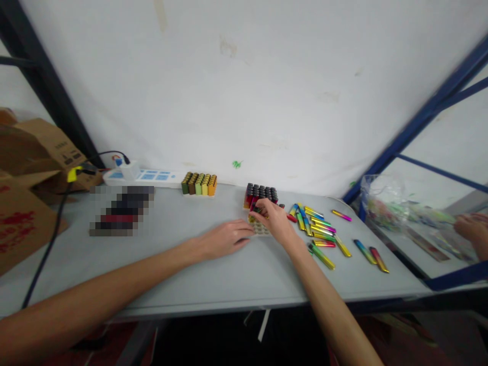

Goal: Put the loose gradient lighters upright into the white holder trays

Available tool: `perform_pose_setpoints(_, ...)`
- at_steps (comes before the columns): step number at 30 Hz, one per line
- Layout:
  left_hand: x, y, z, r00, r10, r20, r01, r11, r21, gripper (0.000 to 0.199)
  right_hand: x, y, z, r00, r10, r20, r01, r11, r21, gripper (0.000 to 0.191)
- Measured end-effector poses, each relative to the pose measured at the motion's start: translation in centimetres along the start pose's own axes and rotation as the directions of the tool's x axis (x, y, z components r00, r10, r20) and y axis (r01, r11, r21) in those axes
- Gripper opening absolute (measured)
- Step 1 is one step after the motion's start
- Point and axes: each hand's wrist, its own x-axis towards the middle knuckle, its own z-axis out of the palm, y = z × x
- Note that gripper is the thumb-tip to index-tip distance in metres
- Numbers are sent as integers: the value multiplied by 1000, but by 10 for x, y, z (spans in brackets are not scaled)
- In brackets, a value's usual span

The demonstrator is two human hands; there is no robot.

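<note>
A pale tray [261, 230] with round holes lies on the grey table, its back part filled with upright dark-topped lighters [263, 191]. My right hand [271, 217] is over the tray, thumb and fingers pinched round a small lighter whose body is mostly hidden. At the tray's left edge, my left hand [229, 238] rests low with its fingers lying flat and slightly bent; nothing shows in it. Loose shiny lighters [323, 235] in yellow, green, blue, red and pink are scattered to the right of my right hand.
A block of green, brown and yellow lighters [199, 184] stands at the back, beside a white power strip [152, 177]. Cardboard boxes [26, 213] and a cable are at the left. Beyond the blue frame [412, 122] at the right are plastic bags [385, 203] and another person's hand.
</note>
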Motion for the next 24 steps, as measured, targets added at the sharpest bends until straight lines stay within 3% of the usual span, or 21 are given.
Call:
perform_pose_setpoints(4,-1,-1,0,1000,-8,-5,8,1000,2,22,0,-8,-2,1000,12,-1,-12,992,-124,21)
perform_pose_setpoints(8,-2,-2,0,1000,-5,-6,5,1000,1,24,-2,-13,-14,999,-15,-49,5,977,-214,31)
perform_pose_setpoints(11,-3,-3,-1,1000,-2,-7,2,1000,8,24,-5,-1,-34,991,17,-135,-38,987,-156,33)
perform_pose_setpoints(14,-4,-5,-1,1000,-1,-13,1,1000,13,23,-10,20,-63,973,132,-189,-152,984,-95,35)
perform_pose_setpoints(16,-4,-6,-1,1000,-12,-19,13,1000,9,22,-18,31,-82,977,196,-81,-203,975,-92,34)
perform_pose_setpoints(19,-4,-7,-2,999,-27,-26,27,1000,-7,20,-39,41,-99,949,243,201,-225,968,-107,29)
perform_pose_setpoints(21,-4,-8,-2,999,-29,-34,29,999,-15,19,-55,42,-102,907,264,328,-240,964,-113,28)
perform_pose_setpoints(24,-3,-8,-2,999,-35,-36,35,999,-16,18,-74,40,-97,862,284,420,-264,959,-107,23)
